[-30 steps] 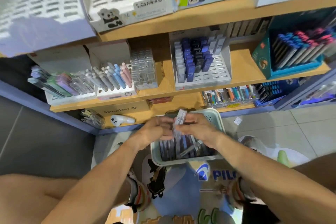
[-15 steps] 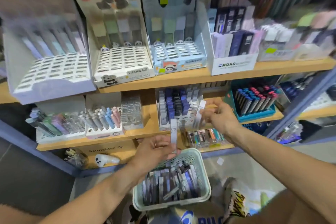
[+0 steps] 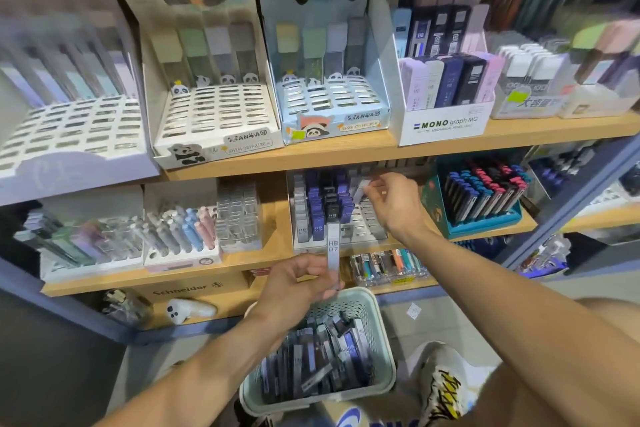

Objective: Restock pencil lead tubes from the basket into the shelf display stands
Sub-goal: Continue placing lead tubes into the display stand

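Standing upright in the left hand (image 3: 298,282), a slim pale lead tube (image 3: 333,255) marked HB 0.7 is pinched between thumb and curled fingers above the mint basket (image 3: 381,333) of dark tubes; the right hand (image 3: 393,204) pinches another pale tube (image 3: 360,188) at the white display stand (image 3: 367,225) on the wooden shelf (image 3: 270,253)

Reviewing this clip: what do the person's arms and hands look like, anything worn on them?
Both forearms are bare with no sleeves in view. The left hand and right hand wear no gloves, and no rings, watch or wristbands are visible.
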Motion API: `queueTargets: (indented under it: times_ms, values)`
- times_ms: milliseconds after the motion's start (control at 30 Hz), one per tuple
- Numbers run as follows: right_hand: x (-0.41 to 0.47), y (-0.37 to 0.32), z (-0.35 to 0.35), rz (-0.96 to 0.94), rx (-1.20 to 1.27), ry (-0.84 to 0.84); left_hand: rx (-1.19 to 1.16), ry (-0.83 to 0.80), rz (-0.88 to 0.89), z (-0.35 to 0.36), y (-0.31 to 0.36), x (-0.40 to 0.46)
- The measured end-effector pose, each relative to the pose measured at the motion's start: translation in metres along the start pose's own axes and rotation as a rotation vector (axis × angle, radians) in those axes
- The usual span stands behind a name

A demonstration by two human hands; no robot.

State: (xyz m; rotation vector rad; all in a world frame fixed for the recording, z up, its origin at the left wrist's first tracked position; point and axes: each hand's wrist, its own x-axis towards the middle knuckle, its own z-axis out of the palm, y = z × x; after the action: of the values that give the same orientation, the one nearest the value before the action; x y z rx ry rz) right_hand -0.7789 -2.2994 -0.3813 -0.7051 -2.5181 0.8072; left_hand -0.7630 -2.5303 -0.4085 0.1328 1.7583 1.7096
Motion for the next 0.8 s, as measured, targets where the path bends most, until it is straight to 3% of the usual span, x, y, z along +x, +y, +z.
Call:
queueTargets:
  times_ms: [200, 433, 800]
  values:
    - [0.005, -0.007, 0.003, 0.019, -0.086, -0.030, -0.005, 0.003, 0.010, 0.004, 0.003, 0.000]
    - [0.005, -0.013, 0.004, 0.038, -0.012, -0.102, -0.041, 0.012, 0.020, 0.006, 0.008, -0.002]
    - [0.012, -0.001, 0.003, 0.117, -0.039, -0.079, -0.035, 0.002, 0.041, 0.007, 0.009, -0.002]
